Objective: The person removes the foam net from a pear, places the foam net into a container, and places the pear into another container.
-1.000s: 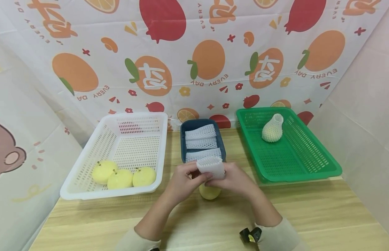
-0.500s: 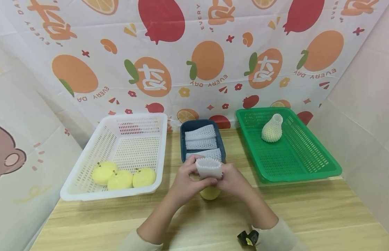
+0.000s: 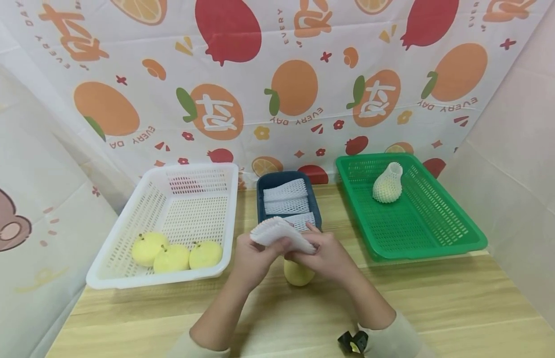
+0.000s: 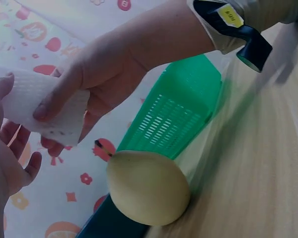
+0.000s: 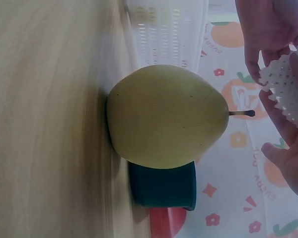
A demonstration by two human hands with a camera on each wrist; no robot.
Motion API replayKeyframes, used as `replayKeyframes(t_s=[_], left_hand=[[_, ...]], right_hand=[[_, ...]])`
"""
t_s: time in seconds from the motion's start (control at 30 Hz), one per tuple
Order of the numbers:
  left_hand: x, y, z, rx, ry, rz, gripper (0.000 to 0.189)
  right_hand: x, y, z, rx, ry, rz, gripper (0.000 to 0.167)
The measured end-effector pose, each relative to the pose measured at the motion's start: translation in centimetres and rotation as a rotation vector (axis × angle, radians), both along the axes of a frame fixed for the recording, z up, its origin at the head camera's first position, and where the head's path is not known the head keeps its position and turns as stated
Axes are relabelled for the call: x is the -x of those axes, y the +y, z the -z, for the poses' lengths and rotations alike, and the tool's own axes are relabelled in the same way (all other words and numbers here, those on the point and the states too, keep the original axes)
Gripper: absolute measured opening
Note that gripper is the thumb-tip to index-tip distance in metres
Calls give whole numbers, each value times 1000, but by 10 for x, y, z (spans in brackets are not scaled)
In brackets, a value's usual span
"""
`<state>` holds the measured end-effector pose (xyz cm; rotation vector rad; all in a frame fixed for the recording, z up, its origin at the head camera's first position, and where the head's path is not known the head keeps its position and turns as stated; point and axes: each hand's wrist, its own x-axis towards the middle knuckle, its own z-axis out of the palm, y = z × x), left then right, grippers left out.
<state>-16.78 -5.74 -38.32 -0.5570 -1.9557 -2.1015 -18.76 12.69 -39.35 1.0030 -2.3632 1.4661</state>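
Between my two hands is a white foam fruit net (image 3: 281, 233), a flattened tube with a zigzag rim, tilted to the left. My left hand (image 3: 255, 258) grips its rim end, thumb on the near face. At the lower end my right hand (image 3: 326, 256) pinches it, as the left wrist view also shows, where the thumb of the right hand (image 4: 89, 84) lies across the net (image 4: 39, 99). Below the hands a yellow pear (image 3: 297, 273) stands upright on the table, its top hidden in the head view. Its stem shows in the right wrist view, clear of the net, on the pear (image 5: 166, 116).
On the left, a white basket (image 3: 230, 219) contains several yellow pears (image 3: 172, 257). Behind my hands a dark blue tray (image 3: 261, 196) holds more foam nets (image 3: 286, 191). A green basket (image 3: 366, 238) at right contains one netted pear (image 3: 387, 184). A fruit-print cloth (image 3: 250, 99) hangs behind.
The foam net has gone from upright, its rim facing up, to leaning left. My left hand has shifted left with the rim end. The pear below stays put.
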Motion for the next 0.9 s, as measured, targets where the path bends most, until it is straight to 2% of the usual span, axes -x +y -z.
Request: replayKeyframes(t_s=[0.2, 0.27, 0.4, 0.57, 0.63, 0.77, 0.9], left_hand=[[3, -8, -3, -2, 0, -110, 21], [6, -11, -4, 2, -19, -157, 19], [10, -11, -3, -11, -62, -207, 18], [24, -7, 2, -59, -166, -253, 24], [32, -5, 2, -80, -210, -262, 28], [47, -1, 1, -64, -260, -283, 33], [60, -1, 4, 5, -277, -347, 34]], right_hand=[[5, 5, -5, 70, -47, 47, 22], [8, 9, -7, 103, -85, 74, 23], [15, 18, -12, 191, -161, 123, 29], [26, 19, -15, 340, -295, 156, 30], [32, 18, -15, 389, -316, 187, 26], [45, 15, -10, 388, -302, 285, 23], [55, 13, -2, 350, -344, 343, 25]])
